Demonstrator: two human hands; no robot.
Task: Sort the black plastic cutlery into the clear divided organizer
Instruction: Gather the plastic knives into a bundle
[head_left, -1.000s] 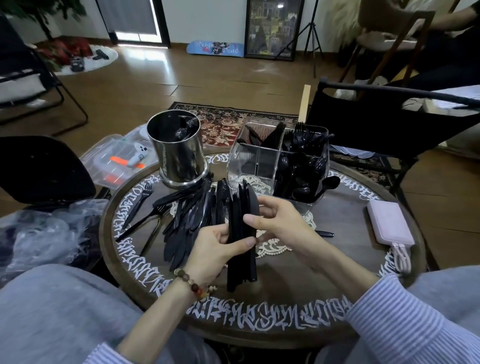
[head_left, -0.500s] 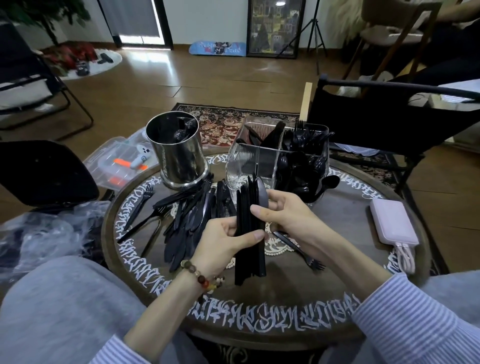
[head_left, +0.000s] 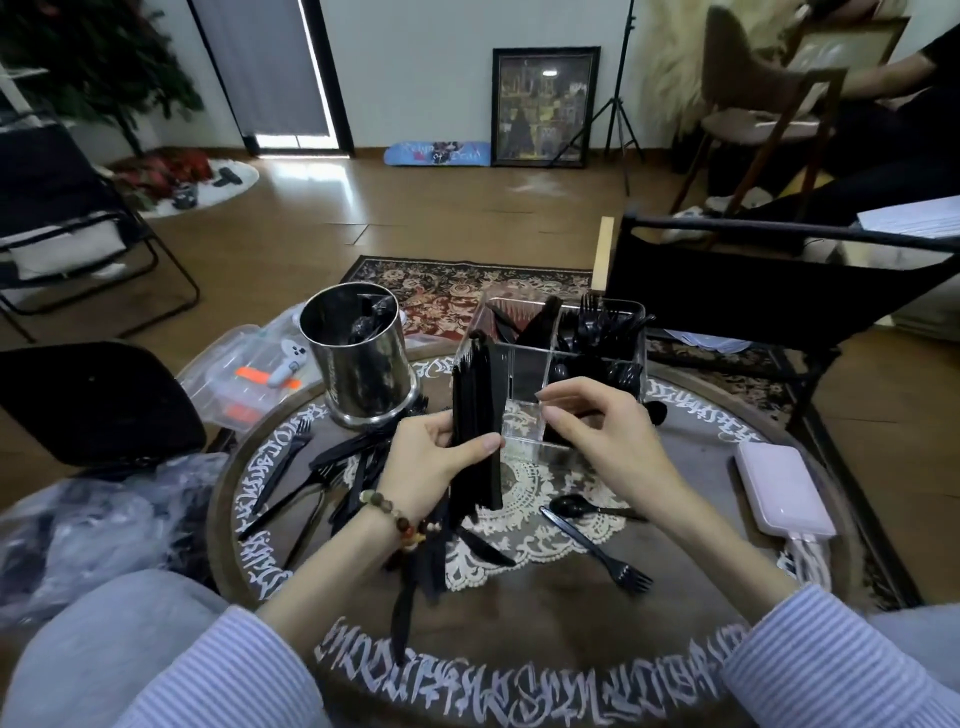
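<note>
- Sleeves, striped, frame the bottom of the view, with the round surface (head_left: 545, 623) and its white lettered rim between them.
- A loose fork (head_left: 597, 550) and a spoon (head_left: 571, 505) lie on the surface near the right wrist, apart from both hands.
- The left hand (head_left: 426, 462), a bead bracelet at its wrist, grips a bundle of knives (head_left: 475, 415) upright, the thumb pressed across its front; the bundle's top stands just beside the near left corner of the organizer (head_left: 524, 410).
- The right hand (head_left: 597, 421) holds nothing, its fingers loosely curled with thumb and forefinger near each other, just in front of the organizer's near wall and apart from the bundle.
- A heap of cutlery (head_left: 337, 467) lies on the surface left of the left hand.
- A pink flat case (head_left: 779, 488) lies at the surface's right edge.
- The clear organizer holds spoons in its near right compartment, forks in the far right one and dark pieces in the far left one.
- A metal canister (head_left: 358, 358) stands left of the organizer.
</note>
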